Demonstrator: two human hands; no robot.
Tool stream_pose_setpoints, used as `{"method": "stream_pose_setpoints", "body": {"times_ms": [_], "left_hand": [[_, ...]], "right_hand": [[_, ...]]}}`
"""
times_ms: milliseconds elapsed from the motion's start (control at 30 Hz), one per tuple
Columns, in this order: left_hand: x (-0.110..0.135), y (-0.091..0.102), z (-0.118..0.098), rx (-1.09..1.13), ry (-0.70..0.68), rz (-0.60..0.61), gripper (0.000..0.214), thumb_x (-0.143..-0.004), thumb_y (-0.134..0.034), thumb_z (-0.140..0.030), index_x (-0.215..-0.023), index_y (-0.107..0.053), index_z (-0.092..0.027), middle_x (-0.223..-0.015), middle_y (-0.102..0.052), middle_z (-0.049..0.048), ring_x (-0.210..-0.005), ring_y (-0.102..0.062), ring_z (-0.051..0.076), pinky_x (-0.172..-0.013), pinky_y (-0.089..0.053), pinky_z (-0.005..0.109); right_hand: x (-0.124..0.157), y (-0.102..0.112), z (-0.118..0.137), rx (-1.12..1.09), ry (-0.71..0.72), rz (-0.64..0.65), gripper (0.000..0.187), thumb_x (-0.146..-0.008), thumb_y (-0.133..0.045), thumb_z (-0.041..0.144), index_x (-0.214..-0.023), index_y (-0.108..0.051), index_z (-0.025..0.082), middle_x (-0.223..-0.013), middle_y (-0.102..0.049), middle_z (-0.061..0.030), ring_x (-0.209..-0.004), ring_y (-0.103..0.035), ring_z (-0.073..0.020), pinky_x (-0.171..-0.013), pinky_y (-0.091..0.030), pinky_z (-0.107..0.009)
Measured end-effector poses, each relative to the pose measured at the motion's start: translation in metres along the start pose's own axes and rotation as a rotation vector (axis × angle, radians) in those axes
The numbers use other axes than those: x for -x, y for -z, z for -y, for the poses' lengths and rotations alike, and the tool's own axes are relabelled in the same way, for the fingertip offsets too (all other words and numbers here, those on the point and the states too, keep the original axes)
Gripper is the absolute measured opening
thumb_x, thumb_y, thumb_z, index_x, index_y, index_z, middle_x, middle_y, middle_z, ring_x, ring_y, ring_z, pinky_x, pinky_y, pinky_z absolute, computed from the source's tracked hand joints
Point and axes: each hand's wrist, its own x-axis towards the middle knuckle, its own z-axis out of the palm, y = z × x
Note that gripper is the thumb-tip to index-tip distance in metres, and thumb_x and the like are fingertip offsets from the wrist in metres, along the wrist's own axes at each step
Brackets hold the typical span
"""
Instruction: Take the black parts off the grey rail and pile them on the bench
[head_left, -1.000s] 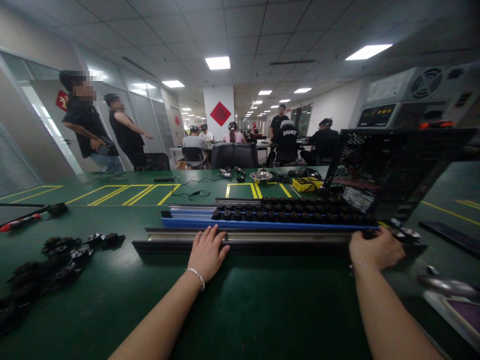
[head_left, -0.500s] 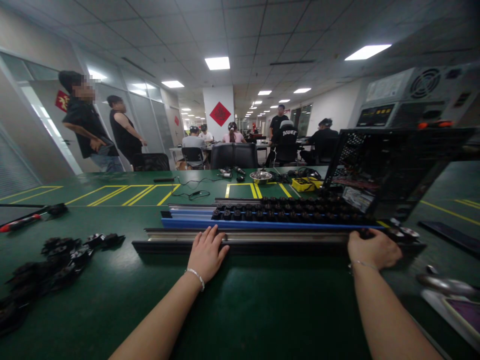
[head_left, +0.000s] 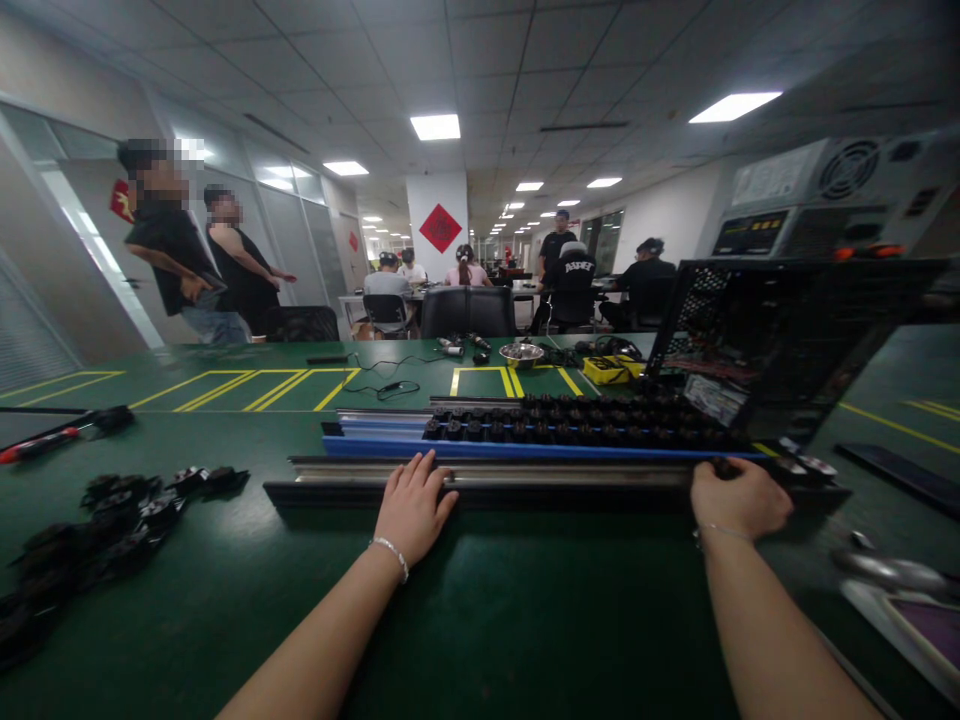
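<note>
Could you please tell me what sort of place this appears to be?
It looks like an office workroom, perhaps for assembly: a green worktable carries a long rail and what seems an open computer case, with people seated farther back.

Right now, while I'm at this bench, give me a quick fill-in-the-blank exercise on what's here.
The dark rail touched by the left hand lies on a ____ tabletop.
The near side of the next rail beyond it is ____.
From the person's view, the pile of black parts lies to the ____ of that hand.
The small tray just right of the metal bowl is ____.
Missing words: green; blue; left; yellow.
</note>
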Motion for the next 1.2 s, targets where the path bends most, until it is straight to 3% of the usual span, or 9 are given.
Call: {"method": "stream_pose_setpoints", "body": {"times_ms": [267, 1200], "left_hand": [[0.0001, 0.0011, 0.0003, 0.012, 0.004, 0.003, 0.037, -0.085, -0.036, -0.043, -0.113, -0.054, -0.026, -0.137, -0.042, 0.0054, -0.127, -0.033, 0.023, -0.103, -0.027, 0.043], [-0.0003, 0.0023, -0.0011, 0.022, 0.014, -0.008, 0.037, -0.085, -0.037, -0.043, -0.113, -0.055, -0.027, -0.135, -0.043, 0.0052, -0.127, -0.034, 0.023, -0.103, -0.027, 0.042]], "right_hand": [[0.0011, -0.0024, 0.0017, 0.021, -0.077, -0.085, 0.034, -0.06, -0.056, 0.037, -0.088, -0.063, 0.017, -0.077, -0.056, -0.0092, -0.086, -0.049, -0.0289, -0.077, -0.037, -0.042], [0.008, -0.0049, 0.0072, -0.015, 0.048, -0.017, 0.029, -0.057, -0.057, 0.038, -0.079, -0.056, 0.019, -0.077, -0.056, -0.0042, -0.079, -0.05, -0.0241, -0.083, -0.034, -0.041]]}}
